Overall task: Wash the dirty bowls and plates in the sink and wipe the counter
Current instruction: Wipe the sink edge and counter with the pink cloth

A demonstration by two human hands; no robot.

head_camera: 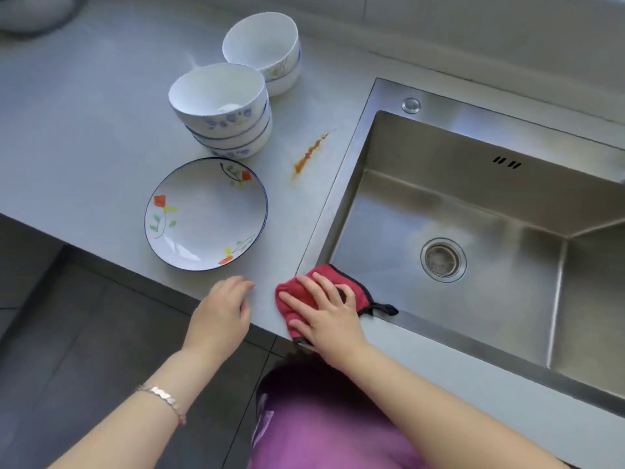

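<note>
A red cloth [333, 277] with a black loop lies at the counter's front edge, over the corner of the steel sink [473, 211]. My right hand [328, 306] presses flat on the cloth with fingers spread. Just left of it, my left hand [223, 309] rests with relaxed fingers on the bare grey counter [84, 130], holding nothing. An orange-red sauce streak [309, 152] marks the counter beside the sink. A flowered plate [206, 214] sits left of the streak. Behind it stand a stack of blue-patterned bowls [220, 106] and a second bowl stack [263, 49].
The sink basin holds no dishes; its drain [443, 260] sits near the front. A round metal cap [411, 105] is on the sink's back rim. A dark rounded object [33, 11] stands at the far left corner. Dark floor tiles lie below the counter edge.
</note>
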